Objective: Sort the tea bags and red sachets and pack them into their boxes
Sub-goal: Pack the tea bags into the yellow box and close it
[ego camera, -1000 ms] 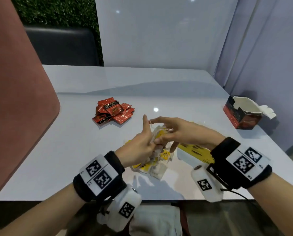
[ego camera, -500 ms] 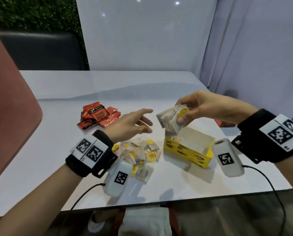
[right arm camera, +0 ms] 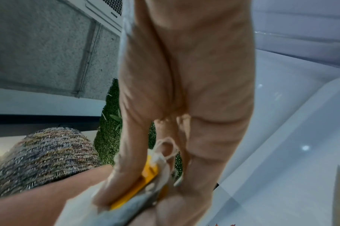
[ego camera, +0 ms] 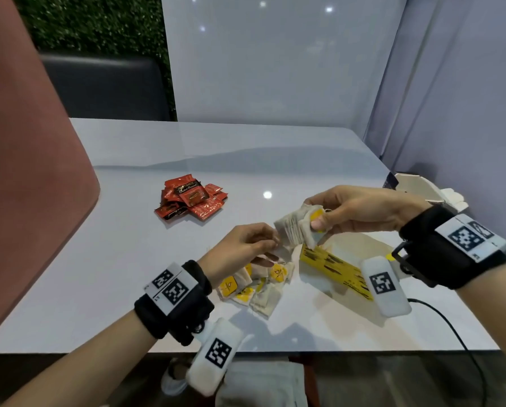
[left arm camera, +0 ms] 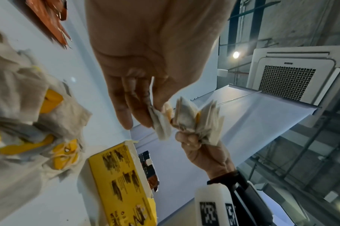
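Observation:
My right hand [ego camera: 313,215] grips a stack of tea bags [ego camera: 292,227] in the air above the open yellow box [ego camera: 334,268]. My left hand [ego camera: 270,245] is just left of the stack and pinches a single tea bag [left arm camera: 161,126] between thumb and fingers, its edge against the stack [left arm camera: 196,120]. Several loose tea bags [ego camera: 254,286] with yellow tags lie in a heap under the left hand. A pile of red sachets [ego camera: 191,198] sits further back on the left. In the right wrist view the thumb presses a yellow tag [right arm camera: 142,180] on the stack.
The open red box [ego camera: 416,186] stands at the table's far right edge, partly hidden behind my right wrist. A pink chair back [ego camera: 25,171] rises at the left. A grey partition [ego camera: 275,69] closes off the far side of the white table [ego camera: 128,259].
My left hand, open and reaching half a second ago, has curled and come up beside the stack with one tea bag pinched. The right hand still holds the stack over the yellow box.

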`<state>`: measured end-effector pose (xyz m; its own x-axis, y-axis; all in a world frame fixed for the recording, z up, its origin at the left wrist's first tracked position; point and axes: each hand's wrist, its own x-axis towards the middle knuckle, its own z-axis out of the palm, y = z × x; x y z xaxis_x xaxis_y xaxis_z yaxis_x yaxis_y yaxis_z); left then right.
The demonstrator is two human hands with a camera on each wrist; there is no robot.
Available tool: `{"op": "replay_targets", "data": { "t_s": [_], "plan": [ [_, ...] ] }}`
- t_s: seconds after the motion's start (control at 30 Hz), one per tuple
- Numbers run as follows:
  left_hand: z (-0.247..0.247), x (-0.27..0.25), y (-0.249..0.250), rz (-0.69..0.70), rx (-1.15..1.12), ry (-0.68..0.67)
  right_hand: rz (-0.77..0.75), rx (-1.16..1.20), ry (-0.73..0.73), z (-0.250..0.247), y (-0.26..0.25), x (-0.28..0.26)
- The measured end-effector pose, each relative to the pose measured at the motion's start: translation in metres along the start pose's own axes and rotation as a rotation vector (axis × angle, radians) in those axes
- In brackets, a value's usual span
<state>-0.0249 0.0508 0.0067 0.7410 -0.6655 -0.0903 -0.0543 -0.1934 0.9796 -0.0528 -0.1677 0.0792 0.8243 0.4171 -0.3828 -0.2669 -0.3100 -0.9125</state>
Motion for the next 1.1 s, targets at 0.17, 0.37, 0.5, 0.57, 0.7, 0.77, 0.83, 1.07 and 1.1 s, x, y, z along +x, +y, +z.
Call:
{"op": "replay_targets", "data": {
  "t_s": [0.17,0.37,0.5,0.57,0.7,0.77,0.83,1.07,1.1],
  "plan": [
    [-0.001,0.0,-0.002,-0.061,0.011,0.131,0.052,-0.188,-0.013,0.007,0.002,0.0],
    [0.004,-0.002,0.0,-0.084,0.084,0.187,0.091,-0.317,-0.063,0.014,-0.003,-0.001],
    [0.004,-0.004,0.001,-0.054,0.146,0.226,0.124,-0.32,-0.069,0.015,0.001,0.001],
    [0.006,-0.006,0.002,-0.045,0.112,0.206,0.125,-0.336,-0.025,0.019,0.004,0.004],
    [0.009,-0.009,0.002,-0.03,0.08,0.118,0.096,-0.443,0.069,0.022,0.008,0.009],
    [0.009,-0.01,0.002,-0.016,0.055,0.101,0.096,-0.474,0.08,0.023,0.008,0.01],
    [0.009,-0.011,0.003,-0.003,0.01,0.085,0.09,-0.486,0.087,0.023,0.007,0.011],
    [0.023,0.005,0.02,0.027,0.114,0.135,-0.012,-0.43,0.254,0.012,0.01,0.006],
    [0.027,0.012,0.024,0.052,0.14,0.162,-0.012,-0.446,0.275,0.008,0.01,0.002]
  ]
}}
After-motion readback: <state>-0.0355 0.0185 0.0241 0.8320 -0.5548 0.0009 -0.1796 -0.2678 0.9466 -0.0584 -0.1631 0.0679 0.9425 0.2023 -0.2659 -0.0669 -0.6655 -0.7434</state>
